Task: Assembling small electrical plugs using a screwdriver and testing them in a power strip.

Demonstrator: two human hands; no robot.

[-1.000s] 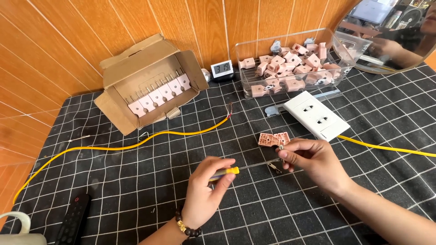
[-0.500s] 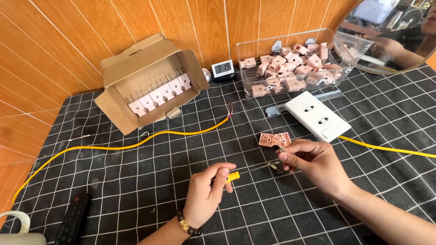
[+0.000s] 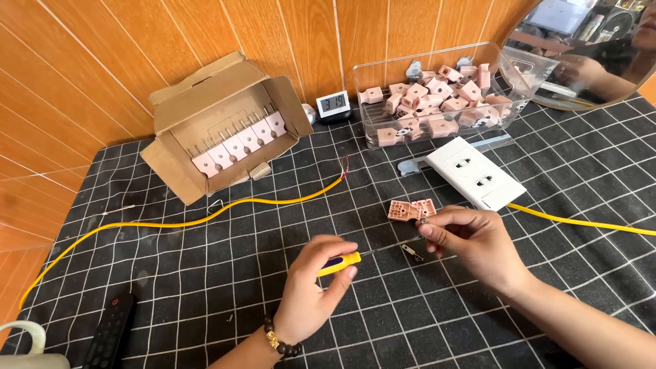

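My left hand point(image 3: 313, 287) grips a small screwdriver with a yellow and blue handle point(image 3: 339, 263); its thin shaft points right toward a small metal part point(image 3: 412, 251) lying on the mat. My right hand point(image 3: 470, 239) pinches a tiny screw-like piece point(image 3: 423, 222) between thumb and forefinger, just below a pink plastic plug part point(image 3: 411, 208) that rests on the mat.
A white socket plate point(image 3: 475, 172) with a yellow cable point(image 3: 588, 220) lies at the right. Another yellow wire point(image 3: 205, 219) with bared ends runs left. An open cardboard box point(image 3: 225, 126) holds pink plugs, a clear bin point(image 3: 437, 96) holds several more. Small clock point(image 3: 333, 106), black remote point(image 3: 111, 329), mirror point(image 3: 588, 48).
My left hand has shifted the screwdriver slightly right toward the metal part. My right hand has stayed near the pink part, fingers still pinched.
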